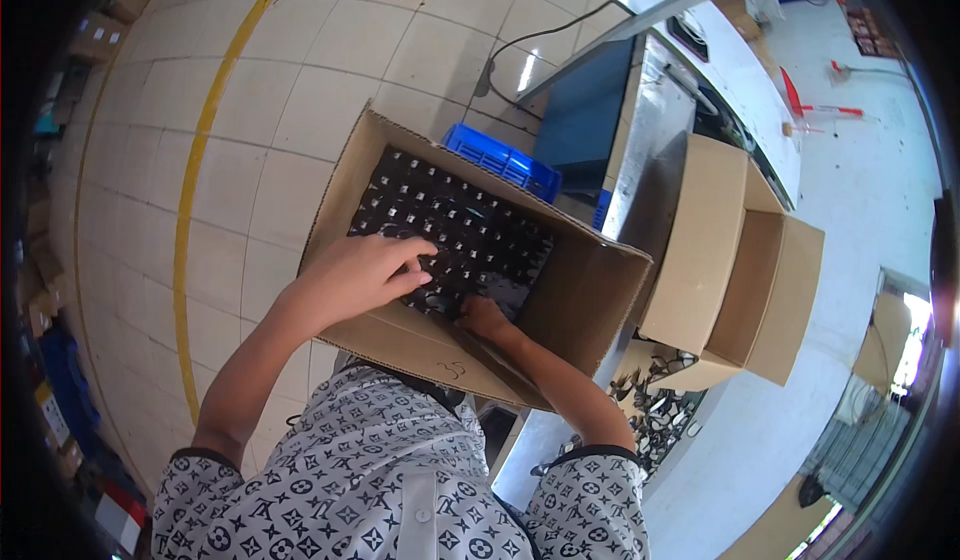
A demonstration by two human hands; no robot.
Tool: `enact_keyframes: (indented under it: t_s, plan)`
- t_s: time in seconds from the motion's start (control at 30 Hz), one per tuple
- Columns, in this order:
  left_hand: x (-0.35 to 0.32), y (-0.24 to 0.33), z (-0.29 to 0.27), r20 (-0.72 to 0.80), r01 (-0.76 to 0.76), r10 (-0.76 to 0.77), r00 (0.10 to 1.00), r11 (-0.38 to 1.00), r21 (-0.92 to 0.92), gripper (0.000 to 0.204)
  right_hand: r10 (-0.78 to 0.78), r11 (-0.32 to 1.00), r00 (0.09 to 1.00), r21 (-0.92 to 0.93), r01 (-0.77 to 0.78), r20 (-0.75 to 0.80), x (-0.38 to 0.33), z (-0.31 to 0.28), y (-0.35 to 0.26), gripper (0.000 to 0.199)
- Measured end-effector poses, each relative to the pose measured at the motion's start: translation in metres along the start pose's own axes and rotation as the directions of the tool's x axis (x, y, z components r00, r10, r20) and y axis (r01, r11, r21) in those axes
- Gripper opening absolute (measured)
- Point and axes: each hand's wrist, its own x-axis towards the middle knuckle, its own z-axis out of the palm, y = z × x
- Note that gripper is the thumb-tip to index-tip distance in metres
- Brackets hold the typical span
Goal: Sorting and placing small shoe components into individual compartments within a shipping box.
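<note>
An open cardboard box (600, 275) sits tilted in front of me. Inside lie many small black pieces (460, 205) in close rows, each with a shiny metal bit on top; their exact kind is hard to make out. My left hand (375, 272) reaches over the near left wall, just above the pieces, thumb and fingers apart with nothing seen between them. Low against the near wall inside, my right hand (485, 318) is closed, its fingertips down among the pieces. Whatever it grips is hidden.
Behind the box is a blue plastic crate (505, 160). A metal workbench (655, 125) runs along the right, with another open cardboard box (700, 250) and a heap of small dark and shiny parts (655, 425). A black cable (560, 30) hangs to the tiled floor (300, 90).
</note>
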Motion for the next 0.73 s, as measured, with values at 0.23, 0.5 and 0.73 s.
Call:
enact_keyframes:
  t_s: [0.23,0.5,0.73]
  plan:
    - [-0.065,-0.019,0.010,-0.276,0.057,-0.128,0.953,0.966,-0.251,0.025,0.074,0.954,0.982,0.300,-0.019,-0.173,0.004,0.039,-0.011,0.023]
    - [-0.074,-0.019,0.026,-0.314,0.028,-0.089,0.945,0.980,-0.196,0.026,0.009,0.899,0.986,0.432,0.065,-0.168,-0.006,0.035,-0.029,0.022]
    - [-0.064,0.002,0.039,-0.271,-0.097,0.068,0.960,0.991,-0.094,0.026,0.076,0.974,0.995,0.210,-0.089,0.068,-0.035,-0.010,-0.025,0.034]
